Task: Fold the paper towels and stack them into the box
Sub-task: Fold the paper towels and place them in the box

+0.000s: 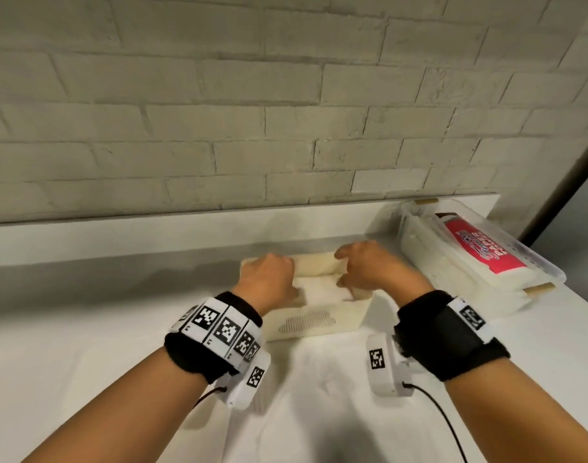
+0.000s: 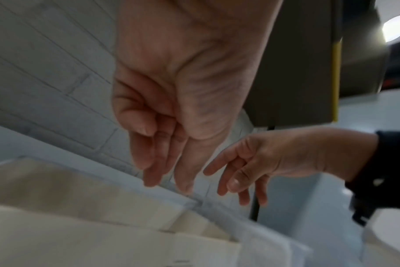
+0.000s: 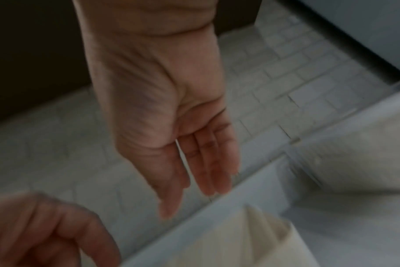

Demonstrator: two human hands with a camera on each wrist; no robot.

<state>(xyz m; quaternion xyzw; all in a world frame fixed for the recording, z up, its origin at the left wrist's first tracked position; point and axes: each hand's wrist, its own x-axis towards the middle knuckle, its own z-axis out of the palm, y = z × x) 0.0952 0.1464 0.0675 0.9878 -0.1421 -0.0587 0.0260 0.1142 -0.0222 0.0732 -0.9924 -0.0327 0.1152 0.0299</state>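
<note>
Fingers of both hands hang loose, holding nothing, above the box (image 1: 319,320) rim

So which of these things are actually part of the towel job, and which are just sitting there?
Part of the job:
- cream box
- folded paper towels in it
- left hand
- right hand

Just there:
- clear container with a red-labelled pack
- brick wall

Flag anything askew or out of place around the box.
One oddity: in the cream rectangular plastic box, the folded cream paper towels appear unsquared, with one corner jutting up in the right wrist view. Both hands hover open above it.
</note>
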